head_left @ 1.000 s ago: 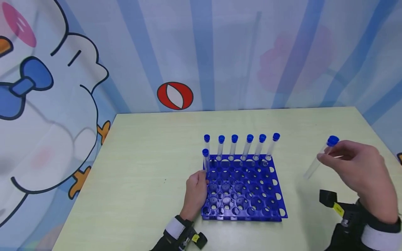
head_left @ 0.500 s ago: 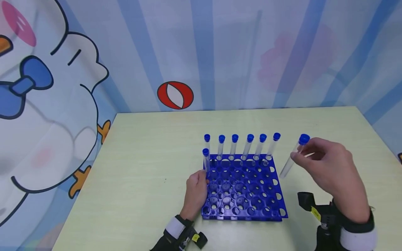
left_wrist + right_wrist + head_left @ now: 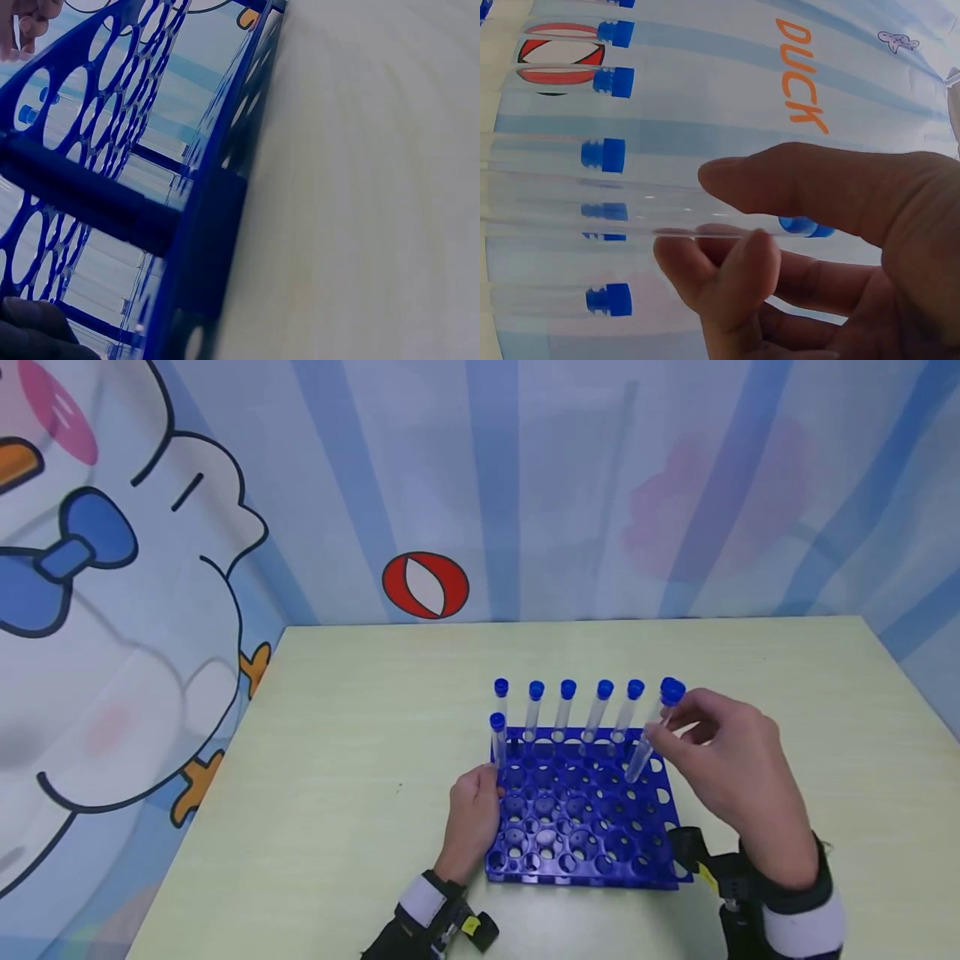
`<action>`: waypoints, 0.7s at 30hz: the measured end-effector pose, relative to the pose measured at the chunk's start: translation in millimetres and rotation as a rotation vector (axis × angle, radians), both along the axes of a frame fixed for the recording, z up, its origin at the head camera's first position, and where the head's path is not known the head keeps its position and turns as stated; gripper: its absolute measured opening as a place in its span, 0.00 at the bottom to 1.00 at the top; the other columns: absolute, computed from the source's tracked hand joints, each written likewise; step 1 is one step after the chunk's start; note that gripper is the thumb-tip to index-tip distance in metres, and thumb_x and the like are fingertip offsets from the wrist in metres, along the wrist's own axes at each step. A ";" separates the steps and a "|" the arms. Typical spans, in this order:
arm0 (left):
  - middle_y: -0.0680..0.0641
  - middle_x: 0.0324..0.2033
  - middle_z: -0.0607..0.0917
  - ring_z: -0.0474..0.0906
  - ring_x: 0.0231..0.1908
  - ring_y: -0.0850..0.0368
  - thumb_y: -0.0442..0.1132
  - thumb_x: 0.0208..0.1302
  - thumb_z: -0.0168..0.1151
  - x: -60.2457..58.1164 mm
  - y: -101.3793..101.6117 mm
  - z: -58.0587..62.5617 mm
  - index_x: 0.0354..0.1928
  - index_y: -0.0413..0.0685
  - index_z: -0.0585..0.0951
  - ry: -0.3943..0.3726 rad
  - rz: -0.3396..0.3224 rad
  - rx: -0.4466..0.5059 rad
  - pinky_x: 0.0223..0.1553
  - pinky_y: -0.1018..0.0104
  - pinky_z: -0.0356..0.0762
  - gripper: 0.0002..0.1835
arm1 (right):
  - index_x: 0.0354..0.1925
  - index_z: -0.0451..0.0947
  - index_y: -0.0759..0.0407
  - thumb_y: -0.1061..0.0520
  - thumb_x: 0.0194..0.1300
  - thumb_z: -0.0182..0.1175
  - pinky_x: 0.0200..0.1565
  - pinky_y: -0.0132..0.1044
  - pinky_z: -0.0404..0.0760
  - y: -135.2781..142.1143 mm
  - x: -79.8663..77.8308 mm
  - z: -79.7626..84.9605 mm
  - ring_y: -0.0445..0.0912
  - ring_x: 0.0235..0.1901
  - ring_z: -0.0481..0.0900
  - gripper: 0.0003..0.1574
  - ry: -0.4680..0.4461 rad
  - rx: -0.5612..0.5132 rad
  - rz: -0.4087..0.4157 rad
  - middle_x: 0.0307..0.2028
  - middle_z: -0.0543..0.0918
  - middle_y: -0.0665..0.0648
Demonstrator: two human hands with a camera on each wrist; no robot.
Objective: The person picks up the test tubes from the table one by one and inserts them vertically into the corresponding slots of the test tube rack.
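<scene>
A blue test tube rack [image 3: 581, 878] with rows of round holes stands on the table. My left hand [image 3: 472, 814] grips its left side; in the left wrist view, dark fingers [image 3: 37, 330] show at the rack's lower corner. Between thumb and fingers, my right hand [image 3: 738, 760] pinches a clear test tube [image 3: 637, 764] with a blue cap. This tube is tilted, its lower end over the rack's right rear part; whether it touches a hole I cannot tell. Several capped tubes [image 3: 564, 710] stand along the back row, and one more tube [image 3: 498, 743] stands in front at the left.
The pale table [image 3: 337, 735] reaches back to a printed backdrop [image 3: 555, 485] with cartoon figures. Dark wrist-camera mounts sit on both wrists; the right one [image 3: 690, 847] overlaps the rack's front right corner in the head view.
My right hand has carried the test tube leftward, from beside the rack to over its right rear part. The left hand still holds the rack. The head view has shifted slightly.
</scene>
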State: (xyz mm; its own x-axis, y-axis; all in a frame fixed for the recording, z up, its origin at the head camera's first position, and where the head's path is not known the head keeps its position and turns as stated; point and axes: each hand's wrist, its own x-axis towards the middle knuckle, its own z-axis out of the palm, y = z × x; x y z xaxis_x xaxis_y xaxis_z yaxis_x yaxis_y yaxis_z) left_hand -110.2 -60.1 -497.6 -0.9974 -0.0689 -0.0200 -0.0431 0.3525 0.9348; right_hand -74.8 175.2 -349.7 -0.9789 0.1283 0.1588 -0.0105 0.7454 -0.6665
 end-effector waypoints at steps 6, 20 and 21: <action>0.52 0.15 0.69 0.62 0.15 0.61 0.39 0.71 0.38 0.6 -0.9 -0.2 0.19 0.44 0.71 0.004 -0.003 -0.011 0.17 0.70 0.57 0.21 | 0.36 0.76 0.59 0.52 0.59 0.61 0.24 0.37 0.71 -17.8 -3.8 -5.8 0.49 0.31 0.76 0.12 0.047 -0.027 0.031 0.33 0.80 0.58; 0.53 0.14 0.68 0.61 0.15 0.61 0.39 0.70 0.40 -0.8 -0.6 -1.6 0.17 0.45 0.68 0.018 0.012 -0.020 0.17 0.71 0.56 0.21 | 0.34 0.77 0.59 0.56 0.57 0.64 0.20 0.31 0.71 -56.4 -13.0 -23.8 0.42 0.22 0.72 0.08 0.266 -0.078 0.124 0.29 0.80 0.54; 0.53 0.14 0.68 0.61 0.15 0.61 0.39 0.70 0.40 -0.8 -0.6 -2.0 0.17 0.45 0.68 0.018 0.013 -0.021 0.17 0.71 0.56 0.21 | 0.33 0.77 0.59 0.57 0.56 0.65 0.20 0.31 0.71 -59.0 -13.9 -25.7 0.41 0.22 0.72 0.08 0.281 -0.086 0.133 0.29 0.80 0.54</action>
